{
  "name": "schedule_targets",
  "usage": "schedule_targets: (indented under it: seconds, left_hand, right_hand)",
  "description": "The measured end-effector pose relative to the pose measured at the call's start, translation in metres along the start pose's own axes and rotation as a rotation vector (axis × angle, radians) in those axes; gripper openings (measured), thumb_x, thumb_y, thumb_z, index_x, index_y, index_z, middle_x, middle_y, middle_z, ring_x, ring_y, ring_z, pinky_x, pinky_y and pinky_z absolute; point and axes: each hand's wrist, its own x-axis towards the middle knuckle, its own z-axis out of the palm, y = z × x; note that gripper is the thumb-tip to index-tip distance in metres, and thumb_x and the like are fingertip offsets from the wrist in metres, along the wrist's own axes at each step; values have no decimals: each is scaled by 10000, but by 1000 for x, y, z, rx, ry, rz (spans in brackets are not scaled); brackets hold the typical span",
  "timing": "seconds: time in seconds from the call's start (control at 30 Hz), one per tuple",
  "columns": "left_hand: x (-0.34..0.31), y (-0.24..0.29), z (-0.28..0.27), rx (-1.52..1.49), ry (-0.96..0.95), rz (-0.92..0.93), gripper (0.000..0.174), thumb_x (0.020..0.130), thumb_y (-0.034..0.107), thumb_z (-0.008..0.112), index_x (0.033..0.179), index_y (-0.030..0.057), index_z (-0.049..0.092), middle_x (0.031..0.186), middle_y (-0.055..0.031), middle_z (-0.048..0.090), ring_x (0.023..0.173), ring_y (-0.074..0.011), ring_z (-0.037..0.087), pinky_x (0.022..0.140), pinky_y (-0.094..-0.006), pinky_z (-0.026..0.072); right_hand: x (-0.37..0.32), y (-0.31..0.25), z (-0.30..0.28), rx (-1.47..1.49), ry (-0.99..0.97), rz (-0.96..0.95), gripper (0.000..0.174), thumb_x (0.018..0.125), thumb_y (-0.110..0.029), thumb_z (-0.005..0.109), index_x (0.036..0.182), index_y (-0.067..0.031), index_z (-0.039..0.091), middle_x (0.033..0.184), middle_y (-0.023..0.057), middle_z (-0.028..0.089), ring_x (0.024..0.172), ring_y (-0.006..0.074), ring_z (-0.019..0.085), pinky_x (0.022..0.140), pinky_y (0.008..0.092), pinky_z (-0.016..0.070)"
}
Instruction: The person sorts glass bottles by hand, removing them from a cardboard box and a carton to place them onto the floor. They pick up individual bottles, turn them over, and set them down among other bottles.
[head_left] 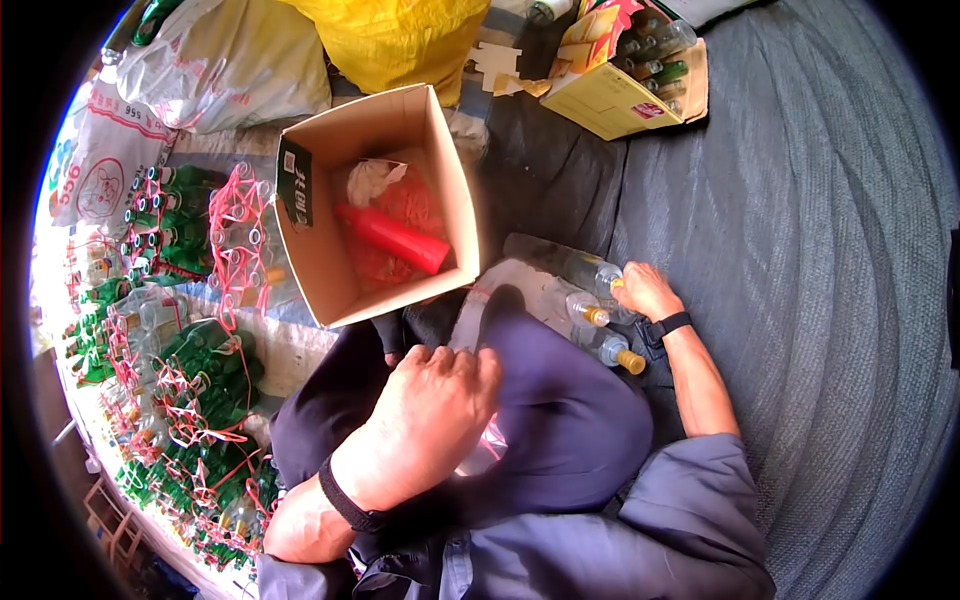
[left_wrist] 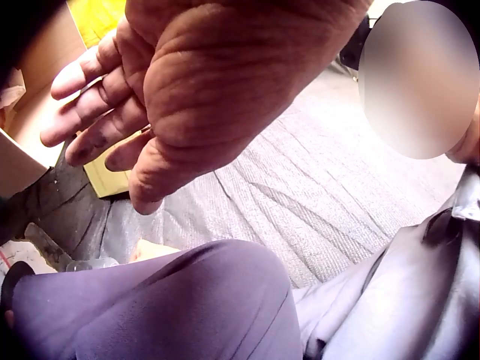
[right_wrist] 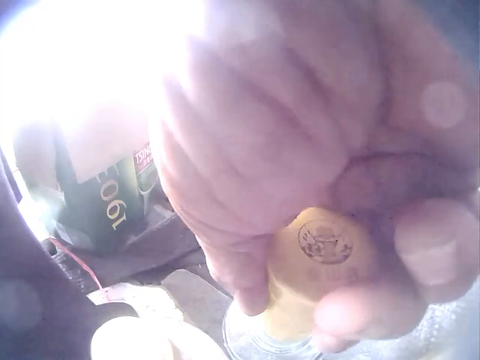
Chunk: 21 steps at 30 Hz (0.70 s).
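With its fingers and thumb, my right hand (head_left: pixel 648 292) (right_wrist: pixel 277 127) pinches the yellow cap (right_wrist: pixel 321 251) of a clear glass bottle (head_left: pixel 570 263) lying on its side. Two more clear bottles lie beside it, one (head_left: pixel 578 305) with a pale tip above a yellow collar, the other (head_left: pixel 612 350) yellow-capped. My left hand (head_left: pixel 425 412) (left_wrist: pixel 225 86) hangs palm down above my lap, its fingers loosely bent and holding nothing in the left wrist view. In front of it stands an open cardboard box (head_left: pixel 455 195) with a red bottle (head_left: pixel 395 238) inside.
Many green and clear bottles (head_left: pixel 190 360), bound with pink string, stand at the left. White sacks (head_left: pixel 230 70) and a yellow bag (head_left: pixel 395 40) lie at the back. Another carton (head_left: pixel 620 105) holds several bottles at the back right. Dark woven sheeting (head_left: pixel 800 250) covers the right side.
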Motion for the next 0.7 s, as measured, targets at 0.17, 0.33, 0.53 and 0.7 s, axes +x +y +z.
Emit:
schedule_targets:
  seconds: [0.17,0.33,0.53,0.7]
  left_hand:
    - [0,0,-1,26,-25,7,392,888,293,718,1125,18,570,874,-63,615,836,-229,628,756,-371,490]
    - [0,-1,-2,34,-32,14,389,892,286,713,1131,15,569,869,-61,609,831,-227,624,750,-372,487]
    - [-3,-2,1,34,-9,16,403,888,290,715,1135,6,572,861,-61,603,814,-222,617,739,-362,483]
    - [-4,-2,0,44,-2,38,383,899,266,693,1144,-6,581,848,-64,592,797,-215,613,718,-357,473]
  right_hand:
    - [5,-4,0,44,6,77,329,851,-251,694,961,56,739,997,327,698,976,485,690,886,535,553]
    - [11,-7,-11,28,-55,122,513,848,-395,734,1155,15,737,1104,295,709,1079,428,686,950,472,539]
    - [4,-19,-18,57,7,97,552,859,-484,728,1145,-12,733,1138,239,722,1100,397,679,953,480,518]
    - [29,-7,-46,148,188,48,553,878,-394,739,1261,-1,678,1213,274,683,1161,426,649,978,482,523]
